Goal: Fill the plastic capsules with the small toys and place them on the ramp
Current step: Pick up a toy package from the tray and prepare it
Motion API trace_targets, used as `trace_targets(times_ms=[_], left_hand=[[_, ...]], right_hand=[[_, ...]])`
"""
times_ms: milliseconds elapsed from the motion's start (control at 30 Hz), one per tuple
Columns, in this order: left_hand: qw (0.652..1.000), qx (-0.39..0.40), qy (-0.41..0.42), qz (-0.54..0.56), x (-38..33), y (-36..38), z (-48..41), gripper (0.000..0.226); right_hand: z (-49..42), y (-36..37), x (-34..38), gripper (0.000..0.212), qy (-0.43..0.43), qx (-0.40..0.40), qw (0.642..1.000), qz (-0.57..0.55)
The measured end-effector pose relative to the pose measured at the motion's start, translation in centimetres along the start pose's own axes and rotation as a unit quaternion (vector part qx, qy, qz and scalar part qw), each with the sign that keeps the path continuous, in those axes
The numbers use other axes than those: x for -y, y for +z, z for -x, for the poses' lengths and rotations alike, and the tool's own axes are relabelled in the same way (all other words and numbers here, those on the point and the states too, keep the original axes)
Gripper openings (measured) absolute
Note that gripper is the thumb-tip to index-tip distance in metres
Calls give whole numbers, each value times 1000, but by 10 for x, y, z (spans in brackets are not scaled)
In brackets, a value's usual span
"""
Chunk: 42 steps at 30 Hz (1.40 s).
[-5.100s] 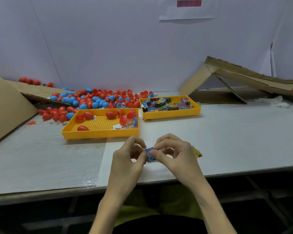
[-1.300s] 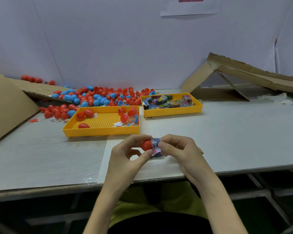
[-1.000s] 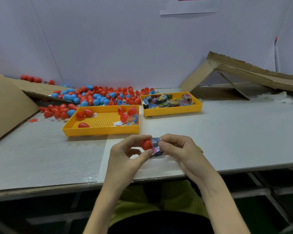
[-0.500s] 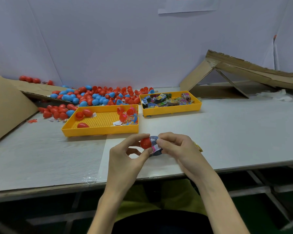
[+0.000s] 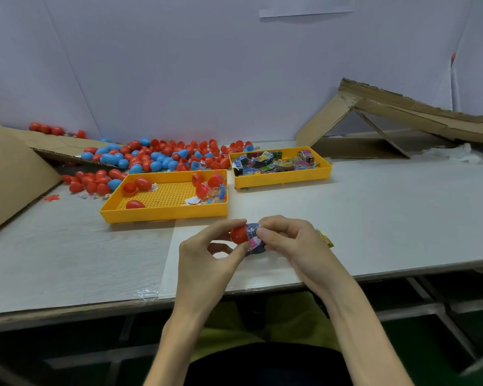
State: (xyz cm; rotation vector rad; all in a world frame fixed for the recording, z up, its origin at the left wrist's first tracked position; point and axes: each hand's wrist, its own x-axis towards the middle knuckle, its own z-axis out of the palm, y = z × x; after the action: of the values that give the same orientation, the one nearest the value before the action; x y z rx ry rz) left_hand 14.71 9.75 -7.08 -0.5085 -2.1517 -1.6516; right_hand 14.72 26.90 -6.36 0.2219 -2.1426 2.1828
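Capsule half (image 5: 238, 234) pinched btw left hand (image 5: 204, 257) thumb/index; right hand (image 5: 296, 240) pinches toy pkt (image 5: 253, 232).

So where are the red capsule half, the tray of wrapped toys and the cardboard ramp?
Red plastic capsule half (image 5: 238, 234), head view, its rounded shell.
Yellow plastic tray of wrapped toys (image 5: 283, 179), head view, its front wall.
Brown cardboard ramp (image 5: 402, 107), head view, its sloping top.

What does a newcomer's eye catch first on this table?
At the near edge, the left hand holds a red capsule half and the right hand presses a wrapped toy into it. Behind two yellow trays lies a heap of red and blue capsules.
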Motion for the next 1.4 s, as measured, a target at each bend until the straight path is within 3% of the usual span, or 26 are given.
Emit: trace_targets(times_ms=[167, 567, 733, 800, 1067, 1233, 1400], left_hand=[[1000, 17, -8, 3, 0, -2, 0, 37], [1000, -1, -4, 28, -5, 1, 0, 33], [991, -25, -50, 121, -18, 6, 0, 29], [983, -44, -71, 163, -24, 9, 1, 29], [948, -83, -95, 293, -44, 24, 5, 33], [944, -84, -127, 292, -54, 32, 13, 51], [944, -91, -148, 279, -56, 34, 17, 51]], right_hand=[[2, 3, 0, 8, -36, -33, 998, 47], [8, 15, 1, 21, -106, -138, 976, 133], [15, 21, 4, 26, -141, -161, 972, 92], [18, 23, 2, 17, -176, -153, 969, 85], [27, 41, -4, 38, -331, -227, 903, 154], [29, 45, -12, 29, -380, -280, 872, 132], [32, 48, -13, 24, -398, -294, 860, 128]])
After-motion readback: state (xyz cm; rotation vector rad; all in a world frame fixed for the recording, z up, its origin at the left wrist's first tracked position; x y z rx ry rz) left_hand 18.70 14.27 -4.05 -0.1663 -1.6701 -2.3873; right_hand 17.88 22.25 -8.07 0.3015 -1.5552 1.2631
